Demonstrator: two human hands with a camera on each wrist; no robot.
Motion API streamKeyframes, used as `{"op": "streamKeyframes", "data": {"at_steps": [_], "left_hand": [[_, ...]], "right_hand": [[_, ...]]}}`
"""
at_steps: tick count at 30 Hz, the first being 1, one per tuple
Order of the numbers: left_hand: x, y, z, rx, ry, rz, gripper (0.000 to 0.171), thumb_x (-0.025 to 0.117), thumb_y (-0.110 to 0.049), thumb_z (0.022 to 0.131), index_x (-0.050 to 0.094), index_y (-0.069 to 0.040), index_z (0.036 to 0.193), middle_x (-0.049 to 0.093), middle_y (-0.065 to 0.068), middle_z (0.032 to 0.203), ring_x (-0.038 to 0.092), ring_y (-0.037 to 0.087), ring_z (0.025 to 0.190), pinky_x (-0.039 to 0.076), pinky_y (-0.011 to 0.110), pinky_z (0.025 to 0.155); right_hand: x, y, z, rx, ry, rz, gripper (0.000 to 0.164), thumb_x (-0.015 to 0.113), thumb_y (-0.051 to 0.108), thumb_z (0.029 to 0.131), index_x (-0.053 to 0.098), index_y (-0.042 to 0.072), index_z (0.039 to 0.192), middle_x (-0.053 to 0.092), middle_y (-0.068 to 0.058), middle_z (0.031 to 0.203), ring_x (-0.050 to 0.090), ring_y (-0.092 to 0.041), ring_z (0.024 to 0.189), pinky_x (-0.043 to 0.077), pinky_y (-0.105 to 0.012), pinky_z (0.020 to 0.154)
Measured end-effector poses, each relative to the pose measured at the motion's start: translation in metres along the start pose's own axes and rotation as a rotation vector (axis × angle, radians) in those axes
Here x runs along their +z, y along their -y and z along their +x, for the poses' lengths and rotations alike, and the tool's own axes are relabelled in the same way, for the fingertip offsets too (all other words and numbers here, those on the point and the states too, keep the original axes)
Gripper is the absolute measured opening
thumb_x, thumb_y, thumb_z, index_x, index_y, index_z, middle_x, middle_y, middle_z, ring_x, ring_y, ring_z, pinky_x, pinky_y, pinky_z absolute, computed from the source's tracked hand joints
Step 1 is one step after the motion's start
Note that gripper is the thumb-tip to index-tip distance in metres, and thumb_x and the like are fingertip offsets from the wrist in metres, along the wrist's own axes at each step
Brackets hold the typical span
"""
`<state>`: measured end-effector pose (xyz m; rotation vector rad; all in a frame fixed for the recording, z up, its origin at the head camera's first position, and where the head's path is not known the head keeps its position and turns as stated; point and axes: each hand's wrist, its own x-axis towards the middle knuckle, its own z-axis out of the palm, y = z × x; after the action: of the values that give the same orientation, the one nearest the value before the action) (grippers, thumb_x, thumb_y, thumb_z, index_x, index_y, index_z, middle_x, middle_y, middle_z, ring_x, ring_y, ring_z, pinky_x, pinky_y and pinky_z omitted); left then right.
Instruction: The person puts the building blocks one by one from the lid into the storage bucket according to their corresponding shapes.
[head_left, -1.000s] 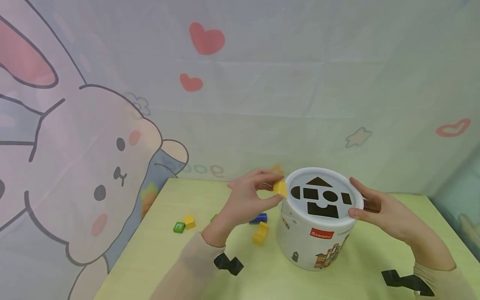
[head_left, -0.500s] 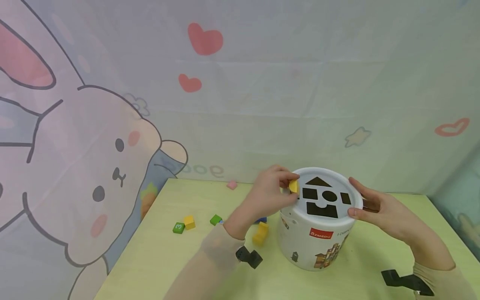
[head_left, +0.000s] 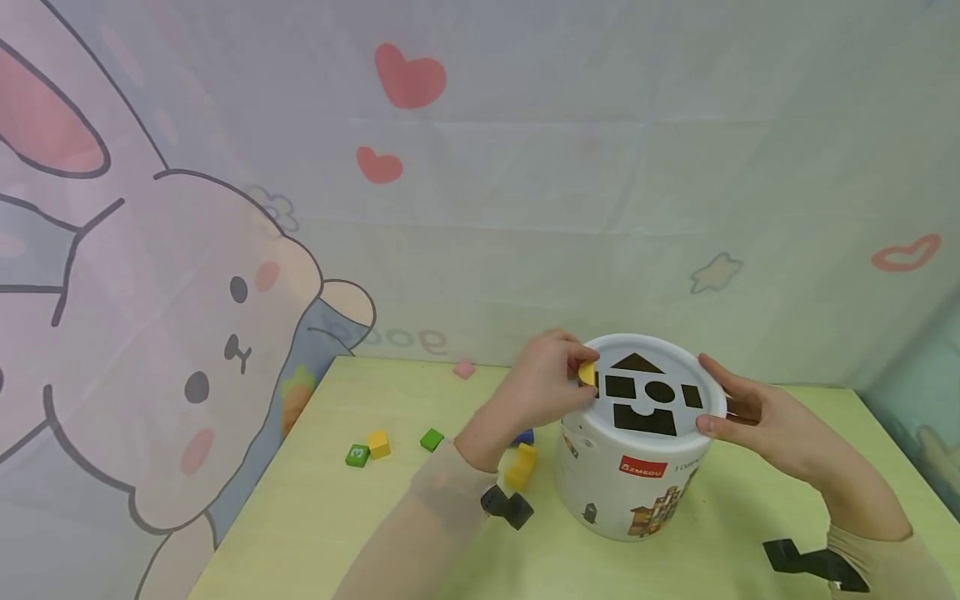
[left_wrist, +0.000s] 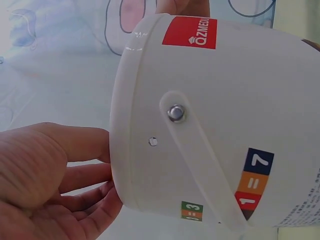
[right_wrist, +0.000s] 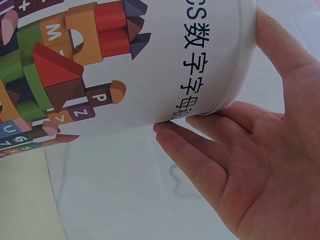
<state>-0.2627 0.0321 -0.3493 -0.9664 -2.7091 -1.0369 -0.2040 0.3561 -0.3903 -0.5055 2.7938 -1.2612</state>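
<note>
A white bucket (head_left: 600, 483) stands on the table, its white lid (head_left: 684, 372) cut with dark holes of several shapes. Between thumb and fingers my left hand (head_left: 540, 381) pinches a small yellow block (head_left: 587, 373) at the half-round hole on the lid's left side, covering most of that hole. The left wrist view has the bucket wall blocking the block, with the left hand (left_wrist: 45, 185) right at the lid's edge. On the other side my right hand (head_left: 772, 425) grips the bucket's rim, thumb in front and fingers behind; the right wrist view shows its fingertips against the wall.
Left of the bucket lie a yellow curved block (head_left: 521, 467), a blue block (head_left: 524, 437) and a green block (head_left: 432, 439). Farther left, a green numbered block (head_left: 357, 455) touches a yellow block (head_left: 379, 444). A pink block (head_left: 464, 369) lies at the table's back edge.
My left hand has carried the yellow block rightward from the lid's left edge onto the half-round hole, then nearly stopped. The pink block has come into view behind it. My right hand stays put.
</note>
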Motion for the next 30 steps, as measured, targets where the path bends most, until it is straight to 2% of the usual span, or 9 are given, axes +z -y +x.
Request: {"op": "streamKeyframes", "data": {"at_steps": [2, 6, 8, 20, 30], "left_hand": [[-0.0006, -0.0009, 0.001, -0.002, 0.015, 0.001, 0.04, 0.084, -0.008, 0.09, 0.077, -0.001, 0.129, 0.067, 0.005, 0.117, 0.058, 0.013, 0.095, 0.051, 0.015, 0.076], [-0.001, -0.0016, 0.0021, -0.023, 0.05, -0.027, 0.041, 0.084, -0.007, 0.091, 0.076, -0.001, 0.131, 0.065, 0.006, 0.118, 0.057, 0.014, 0.096, 0.052, 0.015, 0.075], [-0.0013, -0.0017, 0.0022, -0.035, 0.064, -0.04, 0.042, 0.084, -0.008, 0.091, 0.076, -0.001, 0.131, 0.065, 0.005, 0.119, 0.057, 0.013, 0.096, 0.052, 0.015, 0.075], [-0.0035, -0.0014, 0.0017, -0.019, 0.072, -0.015, 0.043, 0.086, -0.015, 0.091, 0.077, -0.004, 0.131, 0.064, 0.003, 0.115, 0.057, 0.012, 0.095, 0.051, 0.016, 0.077], [-0.0031, 0.0009, 0.0001, -0.02, 0.053, -0.04, 0.038, 0.087, -0.015, 0.091, 0.079, -0.004, 0.126, 0.064, 0.002, 0.113, 0.058, 0.012, 0.095, 0.051, 0.016, 0.078]], "right_hand": [[-0.0001, 0.0003, 0.0, -0.001, 0.0, 0.002, 0.088, 0.074, 0.021, 0.104, 0.018, 0.013, 0.172, 0.06, -0.029, 0.147, 0.068, -0.016, 0.121, 0.056, -0.021, 0.09], [0.0006, 0.0004, 0.0003, 0.003, 0.004, 0.006, 0.089, 0.073, 0.021, 0.105, 0.017, 0.011, 0.172, 0.058, -0.03, 0.148, 0.066, -0.037, 0.126, 0.055, -0.021, 0.089], [0.0012, 0.0002, 0.0004, 0.003, 0.006, 0.006, 0.089, 0.073, 0.021, 0.105, 0.017, 0.01, 0.172, 0.058, -0.03, 0.148, 0.066, -0.042, 0.127, 0.055, -0.021, 0.089], [0.0013, 0.0016, -0.0006, 0.009, -0.009, -0.025, 0.089, 0.074, 0.022, 0.104, 0.018, 0.012, 0.172, 0.058, -0.031, 0.147, 0.066, -0.043, 0.126, 0.055, -0.021, 0.088], [0.0019, 0.0018, 0.0, 0.013, -0.01, -0.035, 0.09, 0.075, 0.023, 0.104, 0.018, 0.013, 0.172, 0.059, -0.031, 0.147, 0.067, -0.045, 0.125, 0.055, -0.021, 0.087]]}}
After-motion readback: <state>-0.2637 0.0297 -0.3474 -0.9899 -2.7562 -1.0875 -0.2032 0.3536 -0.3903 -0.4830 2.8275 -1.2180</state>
